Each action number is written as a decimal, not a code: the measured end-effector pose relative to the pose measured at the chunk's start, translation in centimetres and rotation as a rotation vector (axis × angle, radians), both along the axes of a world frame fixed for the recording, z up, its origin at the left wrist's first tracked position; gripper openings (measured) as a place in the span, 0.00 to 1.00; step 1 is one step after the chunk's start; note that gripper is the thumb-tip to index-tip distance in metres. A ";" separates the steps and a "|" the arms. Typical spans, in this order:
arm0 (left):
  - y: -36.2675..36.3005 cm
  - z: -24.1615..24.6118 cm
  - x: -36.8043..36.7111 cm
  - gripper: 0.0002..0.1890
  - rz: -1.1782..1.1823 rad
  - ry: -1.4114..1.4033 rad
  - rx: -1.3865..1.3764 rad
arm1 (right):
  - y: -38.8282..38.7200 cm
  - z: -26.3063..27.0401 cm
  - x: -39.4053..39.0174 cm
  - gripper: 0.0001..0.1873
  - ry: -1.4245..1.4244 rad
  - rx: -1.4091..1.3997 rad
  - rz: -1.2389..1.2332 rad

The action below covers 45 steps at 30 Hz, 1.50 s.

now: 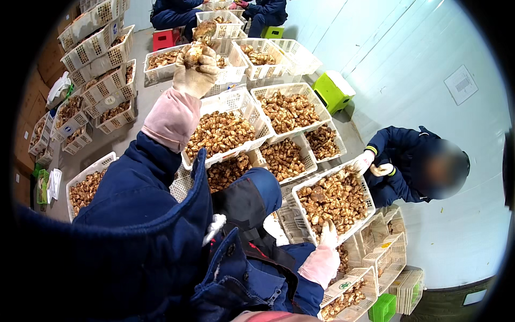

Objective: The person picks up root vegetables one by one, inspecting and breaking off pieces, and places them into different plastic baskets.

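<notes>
My left hand, in a cream work glove with a pink sleeve cuff, is raised over the crates. Its fingers close around a large brown-and-white mushroom. Lower right, my right hand, gloved the same way, reaches over the near rim of a white plastic crate heaped with mushrooms. Its fingers touch the heap; whether they grip one is too unclear to see. Below my left hand stands another white crate, part filled with smaller mushrooms.
A co-worker in gloves handles mushrooms across the heaped crate. More filled crates stand beyond my knee. Tall crate stacks rise at the left. A green stool stands by the wall. Other people sit at the far end.
</notes>
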<state>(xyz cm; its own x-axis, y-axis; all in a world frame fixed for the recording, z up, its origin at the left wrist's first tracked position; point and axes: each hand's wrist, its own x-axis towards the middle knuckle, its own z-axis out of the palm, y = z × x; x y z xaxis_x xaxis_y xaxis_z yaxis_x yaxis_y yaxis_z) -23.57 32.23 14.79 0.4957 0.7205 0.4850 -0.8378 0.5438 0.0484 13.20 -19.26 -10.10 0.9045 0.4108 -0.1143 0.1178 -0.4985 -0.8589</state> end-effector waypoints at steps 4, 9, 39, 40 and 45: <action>-0.1 -0.3 -0.2 0.31 -0.016 0.004 0.010 | 0.7 2.3 -1.4 0.22 0.029 -0.028 0.010; -0.1 -0.2 -0.3 0.30 -0.013 0.001 0.078 | 0.9 1.5 -1.1 0.23 0.120 0.096 -0.008; 0.8 -1.7 0.2 0.32 0.009 -0.019 0.136 | 0.7 2.8 -1.8 0.21 0.174 0.076 -0.044; 0.9 -1.8 0.1 0.31 0.017 -0.010 0.131 | 1.1 3.5 -2.3 0.21 0.191 0.075 -0.051; 0.2 -0.8 -0.1 0.30 -0.032 0.016 0.076 | 0.8 1.7 -1.2 0.22 0.179 0.120 -0.038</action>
